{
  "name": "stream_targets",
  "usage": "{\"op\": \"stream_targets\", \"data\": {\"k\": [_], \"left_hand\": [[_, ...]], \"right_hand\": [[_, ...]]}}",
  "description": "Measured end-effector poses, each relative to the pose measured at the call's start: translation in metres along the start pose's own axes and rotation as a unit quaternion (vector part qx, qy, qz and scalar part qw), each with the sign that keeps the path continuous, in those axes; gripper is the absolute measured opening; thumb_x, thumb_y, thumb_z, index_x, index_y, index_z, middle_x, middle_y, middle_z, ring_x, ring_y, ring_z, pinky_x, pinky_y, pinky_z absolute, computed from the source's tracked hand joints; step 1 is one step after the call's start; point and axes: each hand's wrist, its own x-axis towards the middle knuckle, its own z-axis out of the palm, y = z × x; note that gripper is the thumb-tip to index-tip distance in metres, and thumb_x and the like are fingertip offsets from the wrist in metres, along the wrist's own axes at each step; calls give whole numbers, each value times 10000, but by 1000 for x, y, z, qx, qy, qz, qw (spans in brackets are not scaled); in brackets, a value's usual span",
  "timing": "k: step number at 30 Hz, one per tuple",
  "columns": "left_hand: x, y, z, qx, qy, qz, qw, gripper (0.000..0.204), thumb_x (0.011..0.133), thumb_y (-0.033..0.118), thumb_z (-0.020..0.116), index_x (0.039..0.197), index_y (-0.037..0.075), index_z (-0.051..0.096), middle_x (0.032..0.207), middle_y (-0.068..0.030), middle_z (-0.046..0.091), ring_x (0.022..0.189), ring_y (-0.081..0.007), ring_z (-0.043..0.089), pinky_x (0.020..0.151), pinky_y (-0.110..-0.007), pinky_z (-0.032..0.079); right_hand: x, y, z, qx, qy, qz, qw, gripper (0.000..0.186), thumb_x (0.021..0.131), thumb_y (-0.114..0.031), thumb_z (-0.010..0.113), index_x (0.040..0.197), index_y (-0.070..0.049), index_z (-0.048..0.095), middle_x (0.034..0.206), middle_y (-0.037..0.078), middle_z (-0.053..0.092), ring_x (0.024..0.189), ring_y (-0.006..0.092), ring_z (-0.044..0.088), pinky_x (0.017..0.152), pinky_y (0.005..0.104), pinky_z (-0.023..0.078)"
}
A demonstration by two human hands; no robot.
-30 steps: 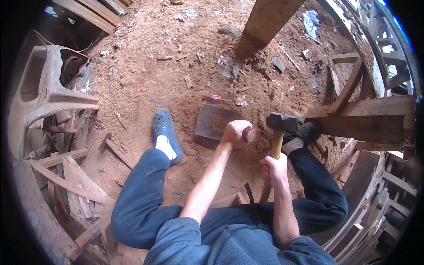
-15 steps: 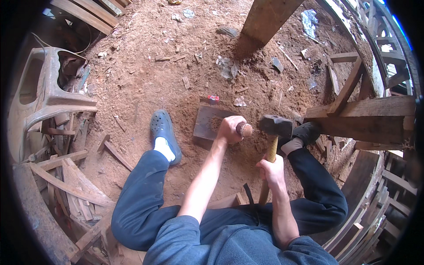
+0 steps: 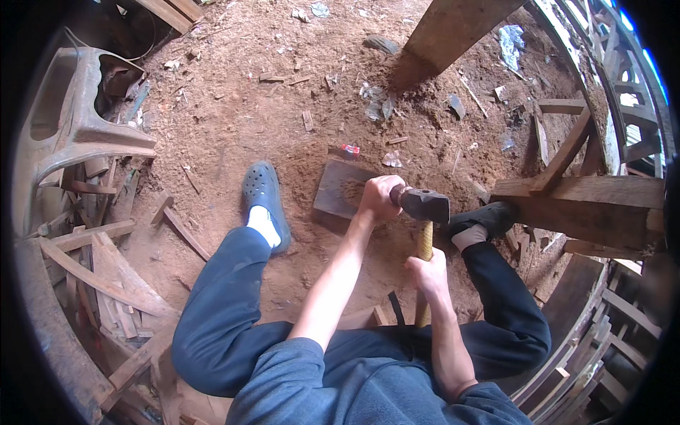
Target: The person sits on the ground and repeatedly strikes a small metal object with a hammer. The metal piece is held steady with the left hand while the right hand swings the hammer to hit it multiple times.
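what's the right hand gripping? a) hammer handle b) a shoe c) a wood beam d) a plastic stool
a: the right hand is closed round the yellow handle of the hammer, whose dark head sits by the left hand over the wood block.

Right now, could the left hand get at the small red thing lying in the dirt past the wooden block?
Probably yes. The left hand rests on the wooden block, and the small red thing lies just beyond it on open dirt with nothing between, though that hand is closed around something.
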Motion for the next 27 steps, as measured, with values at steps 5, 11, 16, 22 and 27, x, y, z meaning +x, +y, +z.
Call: {"op": "stream_targets", "data": {"k": [5, 11, 16, 22, 27], "left_hand": [[1, 0, -1, 0, 14, 9, 1000, 163, 627, 74, 691, 732, 64, 568, 692, -130, 614, 681, -347, 629, 600, -394, 499], [-3, -1, -14, -20, 17, -1, 1000, 180, 619, 85, 701, 736, 65, 567, 704, -127, 614, 691, -344, 625, 618, -385, 504], [-4, 0, -18, -37, 17, -10, 999, 177, 624, 75, 696, 758, 54, 582, 701, -135, 612, 691, -349, 623, 620, -385, 503], [-3, 1, -14, -25, 9, -19, 999, 159, 639, 65, 690, 757, 56, 583, 696, -136, 614, 690, -348, 625, 617, -387, 503], [-3, 0, -12, -21, 22, 6, 1000, 168, 627, 64, 695, 755, 57, 586, 696, -133, 617, 685, -346, 628, 617, -386, 504]], "right_hand": [[2, 2, -1, 4, -14, -7, 1000, 120, 679, -66, 614, 665, -31, 500, 566, -10, 485, 513, 74, 460, 473, 276, 387], [6, 5, 9, -53, -19, -36, 998, 153, 676, -82, 626, 671, -6, 494, 572, 11, 482, 551, 99, 456, 526, 308, 400], [5, 3, 12, -53, -29, -39, 997, 158, 681, -83, 619, 666, 5, 489, 577, 16, 487, 555, 100, 455, 534, 312, 402], [3, 0, 9, -50, -28, -28, 998, 140, 688, -68, 618, 659, -12, 493, 572, 7, 487, 531, 94, 460, 499, 299, 393], [5, 2, 8, -40, -25, -22, 999, 135, 697, -41, 635, 653, -37, 508, 562, 0, 501, 463, 97, 476, 429, 281, 383]]}}
